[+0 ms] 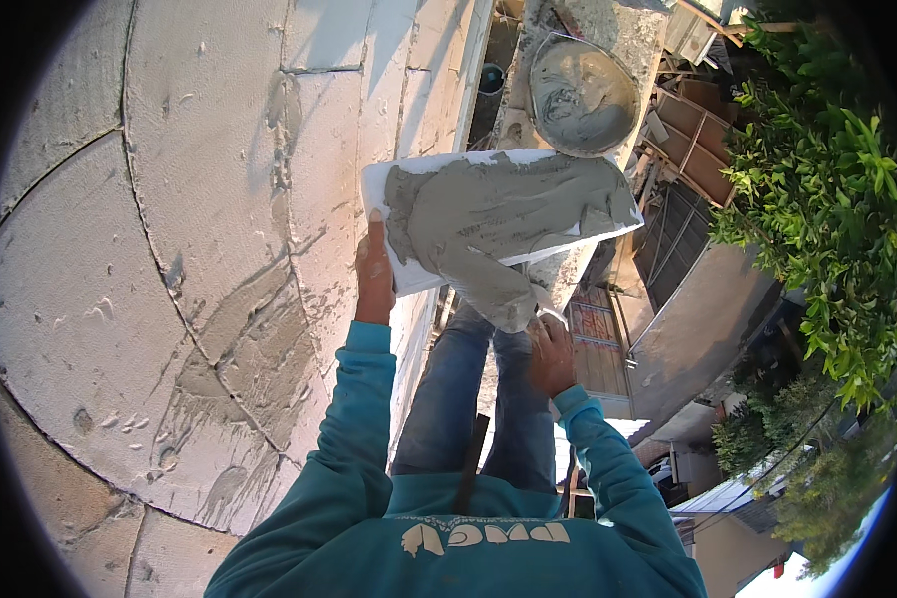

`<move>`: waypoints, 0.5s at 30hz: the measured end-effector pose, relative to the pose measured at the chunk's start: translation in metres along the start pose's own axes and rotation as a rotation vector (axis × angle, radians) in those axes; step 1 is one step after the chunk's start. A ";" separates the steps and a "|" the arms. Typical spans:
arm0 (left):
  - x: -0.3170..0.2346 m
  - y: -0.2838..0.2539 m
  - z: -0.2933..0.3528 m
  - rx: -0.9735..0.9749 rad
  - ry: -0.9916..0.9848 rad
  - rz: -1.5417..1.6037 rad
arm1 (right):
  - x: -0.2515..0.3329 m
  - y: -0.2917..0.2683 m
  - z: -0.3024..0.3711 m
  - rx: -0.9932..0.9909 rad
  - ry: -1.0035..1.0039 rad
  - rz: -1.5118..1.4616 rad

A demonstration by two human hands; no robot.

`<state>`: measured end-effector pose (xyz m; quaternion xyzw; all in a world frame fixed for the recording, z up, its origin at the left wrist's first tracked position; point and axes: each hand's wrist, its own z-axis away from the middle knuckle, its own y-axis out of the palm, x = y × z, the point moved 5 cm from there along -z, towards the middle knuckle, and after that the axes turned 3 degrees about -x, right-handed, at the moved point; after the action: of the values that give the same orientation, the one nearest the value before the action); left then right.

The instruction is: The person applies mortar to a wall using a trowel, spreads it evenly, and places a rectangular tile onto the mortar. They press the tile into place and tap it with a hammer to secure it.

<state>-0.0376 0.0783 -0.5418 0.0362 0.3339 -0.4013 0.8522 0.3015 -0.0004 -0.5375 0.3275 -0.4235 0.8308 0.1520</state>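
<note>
A white block or slab (411, 276) is held up in front of me, its upper face mostly coated with wet grey mortar (508, 199). My left hand (375, 274) grips the block's left edge, thumb on top and the other fingers hidden beneath. At the block's near edge, my right hand (551, 354) is closed around a trowel, whose handle the fingers mostly cover. Mortar also coats the trowel blade (488, 289), which points up and left against the mortared face. Beyond the block stands a round bucket (636, 110) with grey mortar in it.
On my left rises a wall of large pale blocks (219, 179) with mortar-smeared joints. The bucket rests on a narrow, mortar-spattered plank or ledge (648, 40). To the right there is a drop to lower structures (698, 149) and leafy branches (837, 189).
</note>
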 end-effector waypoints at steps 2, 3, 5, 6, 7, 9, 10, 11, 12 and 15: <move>0.007 -0.010 -0.013 0.001 0.029 -0.008 | -0.044 -0.010 0.008 0.019 0.006 0.021; 0.009 -0.014 -0.017 -0.008 0.038 -0.008 | -0.060 -0.028 0.013 -0.026 -0.052 0.039; 0.017 -0.024 -0.024 -0.018 0.022 -0.002 | -0.087 -0.066 0.020 -0.121 -0.123 0.092; 0.018 -0.026 -0.027 -0.023 0.016 -0.006 | -0.095 -0.082 0.019 -0.173 -0.130 0.128; 0.020 -0.029 -0.028 -0.031 0.010 -0.008 | -0.107 -0.091 0.011 -0.194 -0.075 0.166; 0.023 -0.034 -0.031 -0.018 0.017 -0.035 | -0.122 -0.109 -0.031 -0.246 0.033 0.239; 0.024 -0.038 -0.031 -0.007 0.029 -0.056 | -0.122 -0.116 -0.065 -0.277 0.049 0.329; 0.025 -0.040 -0.031 0.007 0.044 -0.078 | -0.121 -0.118 -0.105 -0.312 0.068 0.419; 0.027 -0.040 -0.032 0.026 0.059 -0.101 | -0.125 -0.114 -0.147 -0.285 0.095 0.510; 0.032 -0.039 -0.032 0.055 0.054 -0.072 | -0.142 -0.090 -0.262 -0.189 0.019 0.664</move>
<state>-0.0683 0.0417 -0.5777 0.0583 0.3466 -0.4396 0.8265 0.3456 0.2671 -0.6905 0.1487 -0.5806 0.7951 -0.0932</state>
